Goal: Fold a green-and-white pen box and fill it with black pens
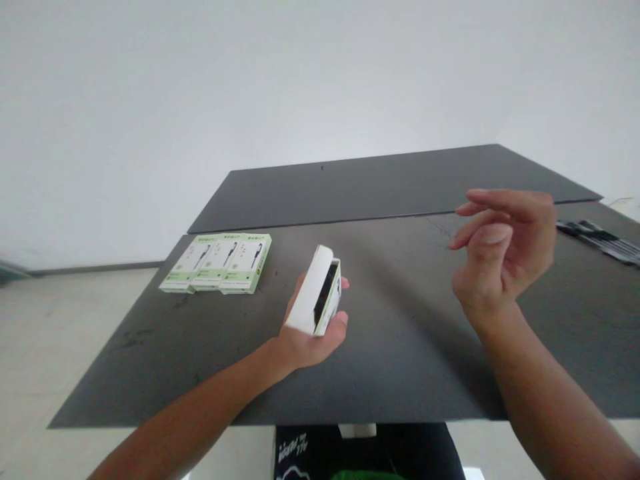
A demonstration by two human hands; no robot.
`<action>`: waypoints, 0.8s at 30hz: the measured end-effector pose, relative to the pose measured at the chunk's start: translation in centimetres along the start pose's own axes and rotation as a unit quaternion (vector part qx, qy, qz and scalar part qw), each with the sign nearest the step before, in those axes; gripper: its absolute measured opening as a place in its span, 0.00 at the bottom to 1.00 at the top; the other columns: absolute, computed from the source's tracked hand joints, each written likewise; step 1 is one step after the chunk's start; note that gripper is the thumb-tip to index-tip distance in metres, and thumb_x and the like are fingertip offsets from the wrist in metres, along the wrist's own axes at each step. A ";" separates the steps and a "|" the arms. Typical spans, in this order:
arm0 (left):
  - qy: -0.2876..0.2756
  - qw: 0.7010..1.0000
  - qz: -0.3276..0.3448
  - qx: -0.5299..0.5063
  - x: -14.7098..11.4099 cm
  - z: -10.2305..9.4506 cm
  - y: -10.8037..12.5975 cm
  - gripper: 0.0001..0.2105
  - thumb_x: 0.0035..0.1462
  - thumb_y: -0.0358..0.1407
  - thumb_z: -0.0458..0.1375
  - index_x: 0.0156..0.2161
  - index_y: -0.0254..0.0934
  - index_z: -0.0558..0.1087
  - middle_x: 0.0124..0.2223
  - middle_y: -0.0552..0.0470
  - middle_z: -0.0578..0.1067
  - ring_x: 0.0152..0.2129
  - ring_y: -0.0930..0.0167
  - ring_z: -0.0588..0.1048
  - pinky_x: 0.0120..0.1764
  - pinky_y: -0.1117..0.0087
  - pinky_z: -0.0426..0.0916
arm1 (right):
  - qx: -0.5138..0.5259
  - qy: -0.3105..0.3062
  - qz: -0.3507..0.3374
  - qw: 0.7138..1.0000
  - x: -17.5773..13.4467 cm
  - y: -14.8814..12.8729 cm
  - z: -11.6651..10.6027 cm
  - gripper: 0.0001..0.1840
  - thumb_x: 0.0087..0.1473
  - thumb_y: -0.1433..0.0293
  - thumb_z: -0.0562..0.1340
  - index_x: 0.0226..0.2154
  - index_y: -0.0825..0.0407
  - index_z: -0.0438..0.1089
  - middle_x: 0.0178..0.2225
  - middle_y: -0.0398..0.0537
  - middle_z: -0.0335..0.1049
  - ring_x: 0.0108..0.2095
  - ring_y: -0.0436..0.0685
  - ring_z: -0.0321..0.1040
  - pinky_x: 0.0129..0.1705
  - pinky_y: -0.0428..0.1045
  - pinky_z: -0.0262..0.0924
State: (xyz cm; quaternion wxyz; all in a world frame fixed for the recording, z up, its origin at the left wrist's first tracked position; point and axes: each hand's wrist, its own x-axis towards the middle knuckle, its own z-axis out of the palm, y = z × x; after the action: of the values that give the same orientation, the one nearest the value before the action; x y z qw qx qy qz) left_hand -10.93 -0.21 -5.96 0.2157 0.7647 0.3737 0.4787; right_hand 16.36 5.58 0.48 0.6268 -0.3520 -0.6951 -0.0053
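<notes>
Wrapped round a small white and pale green cardboard box [327, 300], my left hand [320, 343] holds it above the near middle of the table. The box's white end flap [309, 290] is folded open, and its inside looks dark. My right hand [510, 247] is raised over the right side of the table, apart from the box. Its fingers are bent and spread from the thumb, with nothing visible between them.
Three similar white and green boxes [220, 263] lie side by side at the left of the dark grey table [390, 387]. Several thin dark and silvery items [603, 239] lie at the right edge. A seam crosses the tabletop, and a white wall [320, 80] stands behind.
</notes>
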 end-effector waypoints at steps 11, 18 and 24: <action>-0.016 0.998 -0.021 0.064 -0.7 -0.4 -1.4 0.19 0.65 0.34 0.58 0.60 0.45 0.68 0.54 0.46 0.78 0.51 0.60 0.79 0.57 0.54 0.75 | -0.369 -0.013 0.150 0.917 1.6 12.5 -11.3 0.30 0.66 0.54 0.64 0.64 0.52 0.65 0.55 0.60 0.74 0.51 0.65 0.72 0.50 0.58 0.66; -0.009 0.998 -0.020 0.051 -1.1 0.6 -1.6 0.18 0.65 0.37 0.59 0.59 0.47 0.71 0.53 0.48 0.80 0.52 0.58 0.81 0.52 0.56 0.81 | -0.525 -0.215 0.295 0.769 -2.2 18.4 -22.2 0.22 0.66 0.57 0.66 0.55 0.52 0.75 0.60 0.60 0.72 0.61 0.69 0.67 0.64 0.69 0.60; -0.035 0.997 -0.042 0.054 -1.4 0.6 -2.9 0.19 0.65 0.37 0.59 0.60 0.46 0.70 0.54 0.47 0.80 0.52 0.57 0.82 0.54 0.54 0.81 | -0.547 -0.279 0.350 0.707 -2.9 21.5 -24.2 0.21 0.69 0.57 0.64 0.58 0.51 0.73 0.60 0.56 0.72 0.57 0.64 0.72 0.60 0.65 0.69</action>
State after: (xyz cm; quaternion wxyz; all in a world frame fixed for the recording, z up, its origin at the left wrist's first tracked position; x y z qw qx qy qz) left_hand -11.81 0.55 -9.03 0.2069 0.7749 0.4234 0.4212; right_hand 47.95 9.48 -6.20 0.0589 -0.8368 -0.5403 -0.0669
